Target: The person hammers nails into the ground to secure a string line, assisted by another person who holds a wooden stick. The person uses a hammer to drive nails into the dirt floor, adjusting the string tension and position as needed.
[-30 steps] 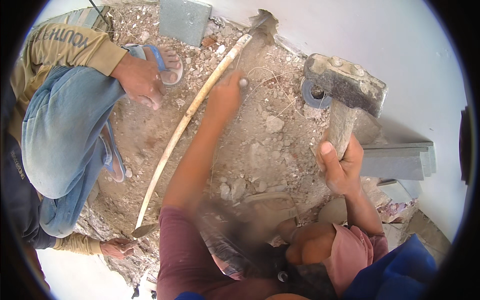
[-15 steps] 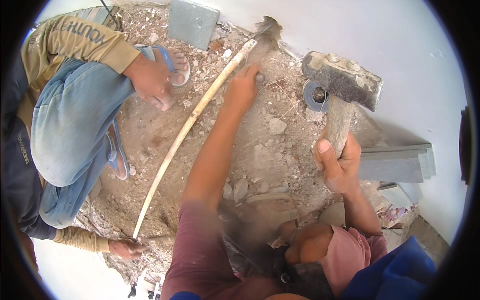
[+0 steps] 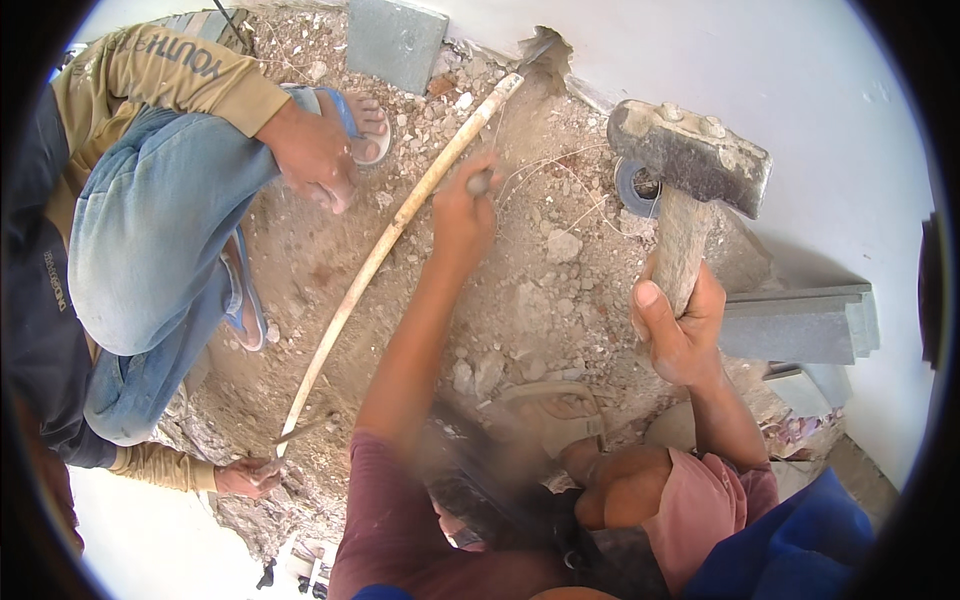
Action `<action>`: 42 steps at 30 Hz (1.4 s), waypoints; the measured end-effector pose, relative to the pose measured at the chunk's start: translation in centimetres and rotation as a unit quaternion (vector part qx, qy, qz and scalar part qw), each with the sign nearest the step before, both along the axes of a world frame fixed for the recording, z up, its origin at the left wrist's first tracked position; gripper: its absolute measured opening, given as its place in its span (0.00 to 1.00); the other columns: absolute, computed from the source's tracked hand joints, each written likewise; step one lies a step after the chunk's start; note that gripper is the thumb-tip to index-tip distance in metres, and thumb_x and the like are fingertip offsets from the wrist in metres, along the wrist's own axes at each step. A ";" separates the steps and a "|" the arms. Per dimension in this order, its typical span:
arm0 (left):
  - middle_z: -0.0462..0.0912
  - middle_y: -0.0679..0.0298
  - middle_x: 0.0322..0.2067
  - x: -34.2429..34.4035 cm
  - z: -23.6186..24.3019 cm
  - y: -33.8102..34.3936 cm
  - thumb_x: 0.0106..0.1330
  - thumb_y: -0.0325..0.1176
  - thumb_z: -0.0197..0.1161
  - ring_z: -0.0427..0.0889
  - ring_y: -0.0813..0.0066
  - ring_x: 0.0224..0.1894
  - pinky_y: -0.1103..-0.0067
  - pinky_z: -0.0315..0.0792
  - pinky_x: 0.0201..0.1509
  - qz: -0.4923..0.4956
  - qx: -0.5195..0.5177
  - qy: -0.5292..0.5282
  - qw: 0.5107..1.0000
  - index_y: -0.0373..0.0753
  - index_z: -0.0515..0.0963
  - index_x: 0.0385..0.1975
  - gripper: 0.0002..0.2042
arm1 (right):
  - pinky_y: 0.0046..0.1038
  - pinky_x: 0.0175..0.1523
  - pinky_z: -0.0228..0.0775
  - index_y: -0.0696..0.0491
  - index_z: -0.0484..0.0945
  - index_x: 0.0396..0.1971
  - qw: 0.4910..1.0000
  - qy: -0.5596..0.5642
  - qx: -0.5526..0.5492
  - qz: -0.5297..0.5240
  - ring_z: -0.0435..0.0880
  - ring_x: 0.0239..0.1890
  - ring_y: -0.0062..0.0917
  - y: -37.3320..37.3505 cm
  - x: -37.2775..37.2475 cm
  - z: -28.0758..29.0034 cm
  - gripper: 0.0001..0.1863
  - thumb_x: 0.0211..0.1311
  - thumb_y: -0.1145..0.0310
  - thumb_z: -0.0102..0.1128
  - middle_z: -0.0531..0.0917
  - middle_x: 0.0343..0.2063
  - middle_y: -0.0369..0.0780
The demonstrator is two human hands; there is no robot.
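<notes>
My left hand grips a grey metal chisel whose rounded end shows; the rest is mostly hidden by my fingers. A long, curved cream pipe lies just left of that hand, running toward a broken hole at the wall's base. My right hand is closed around the wooden handle of a heavy, dust-caked sledgehammer, its head raised beside the wall. Beneath the hammer head, a grey ring-shaped coil lies on the rubble, with thin wire loops around it.
At left a co-worker crouches, one hand near the knee, the other near a thin tool at the pipe's lower end. Grey slabs rest by the white wall over broken ground.
My left hand went toward the wall hole, then drew back slightly toward me since half a second ago. The hammer barely moved. The co-worker's lower hand and thin tool shifted slightly.
</notes>
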State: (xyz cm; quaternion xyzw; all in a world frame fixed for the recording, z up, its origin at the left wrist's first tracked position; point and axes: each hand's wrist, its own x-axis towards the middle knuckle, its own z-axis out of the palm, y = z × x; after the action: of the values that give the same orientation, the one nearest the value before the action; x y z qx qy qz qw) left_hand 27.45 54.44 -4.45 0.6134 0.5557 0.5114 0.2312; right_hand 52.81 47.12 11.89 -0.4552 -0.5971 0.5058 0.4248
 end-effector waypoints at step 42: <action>0.81 0.46 0.60 0.1 5.7 -29.5 0.70 0.37 0.65 0.86 0.41 0.51 0.59 0.80 0.53 0.153 -0.362 0.175 0.903 0.38 0.80 0.60 0.20 | 0.49 0.75 0.57 0.67 0.72 0.60 0.927 -0.355 0.100 0.061 0.74 0.66 0.53 11.0 -15.9 -14.2 0.33 0.70 0.51 0.62 0.78 0.59 0.59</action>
State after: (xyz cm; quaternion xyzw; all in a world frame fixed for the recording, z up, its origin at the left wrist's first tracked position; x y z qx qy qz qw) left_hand 27.59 24.93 1.23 0.4745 0.8212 0.1880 0.2552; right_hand 36.87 58.11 -2.36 -0.5232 -0.7828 0.2735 0.1964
